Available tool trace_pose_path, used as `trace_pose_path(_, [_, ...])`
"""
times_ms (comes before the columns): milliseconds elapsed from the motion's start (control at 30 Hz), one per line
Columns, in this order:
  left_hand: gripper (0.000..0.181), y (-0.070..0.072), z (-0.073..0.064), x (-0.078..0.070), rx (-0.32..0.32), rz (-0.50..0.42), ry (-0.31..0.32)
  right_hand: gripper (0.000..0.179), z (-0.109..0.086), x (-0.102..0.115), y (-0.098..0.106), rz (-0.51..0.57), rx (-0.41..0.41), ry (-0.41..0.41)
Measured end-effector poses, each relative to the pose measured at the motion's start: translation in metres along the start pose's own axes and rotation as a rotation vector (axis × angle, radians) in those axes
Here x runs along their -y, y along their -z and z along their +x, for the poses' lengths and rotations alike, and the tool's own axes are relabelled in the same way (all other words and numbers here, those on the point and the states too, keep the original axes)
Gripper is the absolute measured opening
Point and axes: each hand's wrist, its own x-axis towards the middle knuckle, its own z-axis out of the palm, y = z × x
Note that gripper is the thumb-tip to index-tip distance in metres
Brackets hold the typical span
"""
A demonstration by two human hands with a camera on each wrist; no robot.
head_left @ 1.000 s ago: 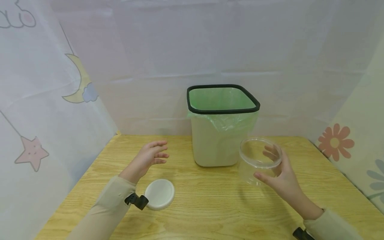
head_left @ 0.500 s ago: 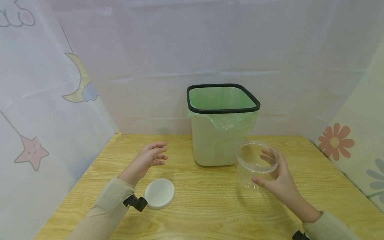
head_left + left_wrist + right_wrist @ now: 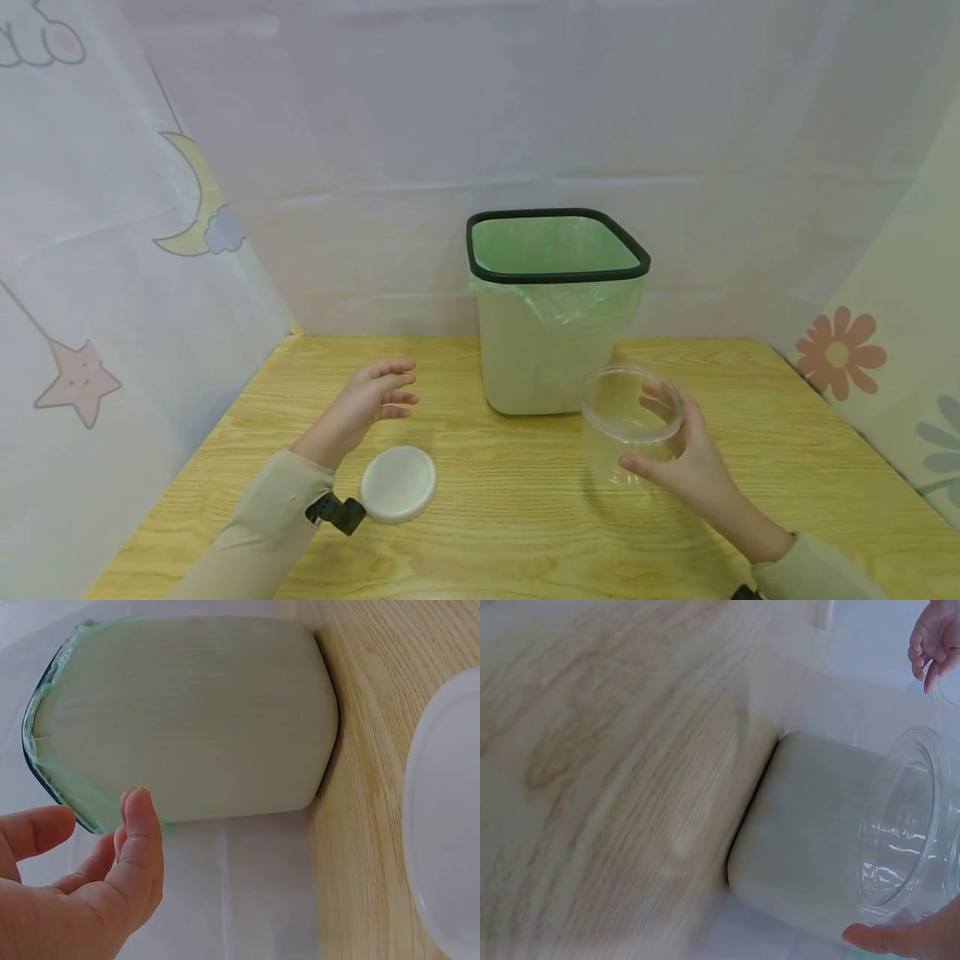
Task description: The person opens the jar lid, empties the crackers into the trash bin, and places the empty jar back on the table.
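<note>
A clear plastic jar (image 3: 609, 446) without a lid is gripped by my right hand (image 3: 693, 467), thumb on the near side and fingers round the far side. The jar stands roughly upright, a little above the table. In the right wrist view its round base (image 3: 896, 832) shows, with my thumb at the lower right. My left hand (image 3: 366, 408) hovers with loosely bent fingers and holds nothing. Just below that hand, a white round screw lid (image 3: 399, 483) lies on the table; part of it appears at the right edge of the left wrist view.
Behind the jar, a pale square bin (image 3: 551, 358) with a black rim and green liner stands near the table's back edge. The wooden table (image 3: 495, 517) is bordered by cloth backdrops printed with a star, moon and flowers.
My right hand has moved the jar down, slightly left and closer to me. The left hand has barely shifted, and the lid and bin stay where they were.
</note>
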Motion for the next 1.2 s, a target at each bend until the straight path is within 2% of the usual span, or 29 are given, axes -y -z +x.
trace_pose_path(367, [0.045,0.0,-0.003,0.004,0.0,-0.005,0.011,0.107,-0.005,-0.006,-0.007,-0.05,0.066,0.024])
trace_pose_path(733, [0.044,0.001,-0.005,0.006,-0.009,0.001,0.022,0.107,-0.009,-0.011,-0.01,-0.067,0.082,0.028])
trace_pose_path(1200, [0.046,0.002,-0.006,0.008,0.018,-0.016,0.01,0.111,-0.015,-0.021,-0.015,-0.129,0.115,0.054])
